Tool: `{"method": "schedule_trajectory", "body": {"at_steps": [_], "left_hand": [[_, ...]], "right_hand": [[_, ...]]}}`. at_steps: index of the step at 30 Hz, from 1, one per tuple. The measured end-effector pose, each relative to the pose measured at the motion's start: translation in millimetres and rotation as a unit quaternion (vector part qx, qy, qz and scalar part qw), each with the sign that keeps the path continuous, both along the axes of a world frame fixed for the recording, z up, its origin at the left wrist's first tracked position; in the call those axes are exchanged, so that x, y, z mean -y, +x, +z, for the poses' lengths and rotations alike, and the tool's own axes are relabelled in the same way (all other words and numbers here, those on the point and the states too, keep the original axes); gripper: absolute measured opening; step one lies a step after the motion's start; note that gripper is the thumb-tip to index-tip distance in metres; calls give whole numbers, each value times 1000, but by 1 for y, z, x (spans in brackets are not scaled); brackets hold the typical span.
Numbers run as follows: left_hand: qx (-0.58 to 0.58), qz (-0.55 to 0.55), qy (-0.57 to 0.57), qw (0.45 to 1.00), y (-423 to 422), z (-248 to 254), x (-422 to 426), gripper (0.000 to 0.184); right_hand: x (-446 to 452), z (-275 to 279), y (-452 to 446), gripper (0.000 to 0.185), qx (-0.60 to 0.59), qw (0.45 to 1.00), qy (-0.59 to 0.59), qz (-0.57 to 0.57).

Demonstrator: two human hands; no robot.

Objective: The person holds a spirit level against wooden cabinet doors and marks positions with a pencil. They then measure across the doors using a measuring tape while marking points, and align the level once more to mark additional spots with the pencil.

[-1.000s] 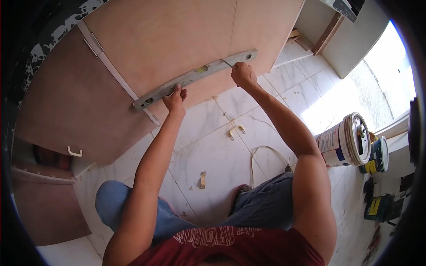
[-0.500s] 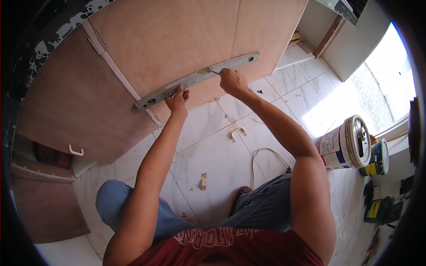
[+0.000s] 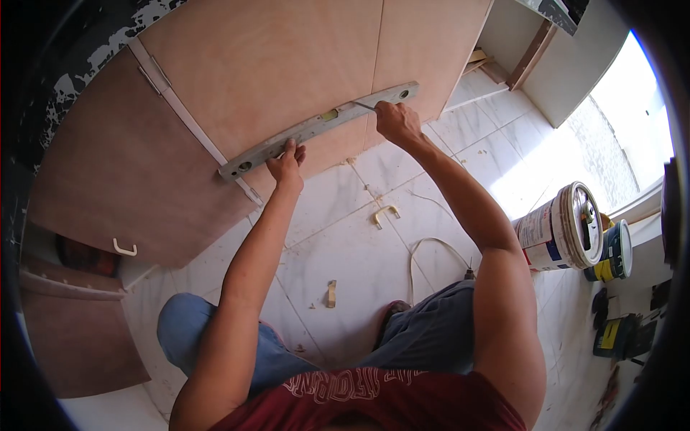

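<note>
Head view: my left hand (image 3: 285,171) holds long grey metal spirit level (image 3: 309,131) against tan wooden panel (image 3: 273,65); right hand (image 3: 398,123) grips thin grey tool (image 3: 366,106), type unclear. Press evenly, tip hugging top edge.

Bright light (image 3: 523,176) spills from an opening (image 3: 632,108) at far right across a white, grey-veined tile floor (image 3: 341,244), while a brown cabinet door (image 3: 129,172) with a pale handle (image 3: 126,252) stands at left.
</note>
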State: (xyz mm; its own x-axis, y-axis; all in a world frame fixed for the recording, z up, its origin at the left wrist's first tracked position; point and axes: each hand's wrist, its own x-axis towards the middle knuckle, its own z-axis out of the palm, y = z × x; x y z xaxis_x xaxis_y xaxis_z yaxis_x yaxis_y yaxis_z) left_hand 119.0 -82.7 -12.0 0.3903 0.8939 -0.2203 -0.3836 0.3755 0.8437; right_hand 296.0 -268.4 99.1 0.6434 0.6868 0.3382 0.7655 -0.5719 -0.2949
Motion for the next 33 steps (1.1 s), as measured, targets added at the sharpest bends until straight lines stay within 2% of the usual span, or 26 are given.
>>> {"method": "schedule_trajectory", "body": {"at_steps": [1, 4, 7, 11, 14, 17, 21, 24, 26, 33], "left_hand": [[2, 2, -1, 1000, 0, -1, 0, 25], [6, -15, -3, 1000, 1, -1, -1, 31], [11, -20, -11, 1000, 0, -2, -2, 32], [35, -22, -13, 999, -2, 6, 3, 33], [139, -59, -31, 988, 1, -6, -11, 36], [160, -77, -131, 975, -9, 27, 3, 54], [66, -34, -130, 989, -5, 16, 0, 62], [48, -29, -137, 989, -16, -1, 4, 60], [37, -54, -136, 989, -28, -15, 7, 61], [-34, -23, -149, 988, -48, -45, 20, 51]], "right_hand": [[1, 1, 2, 16, 3, 1000, -10, -9], [2, -3, -6, 16, 21, 996, 53, 62], [-3, -11, 4, 17, 24, 998, 35, 50], [26, -11, 45, 22, -6, 998, 41, -53], [66, -21, 75, 27, -43, 988, 82, -126], [110, -39, 99, 29, -107, 968, 20, -227], [160, -46, 101, 29, -142, 943, -55, -297], [174, -57, 116, 32, -136, 936, 4, -324], [173, -65, 126, 35, -126, 942, 39, -307], [150, -78, 142, 32, -96, 952, 129, -259]]}}
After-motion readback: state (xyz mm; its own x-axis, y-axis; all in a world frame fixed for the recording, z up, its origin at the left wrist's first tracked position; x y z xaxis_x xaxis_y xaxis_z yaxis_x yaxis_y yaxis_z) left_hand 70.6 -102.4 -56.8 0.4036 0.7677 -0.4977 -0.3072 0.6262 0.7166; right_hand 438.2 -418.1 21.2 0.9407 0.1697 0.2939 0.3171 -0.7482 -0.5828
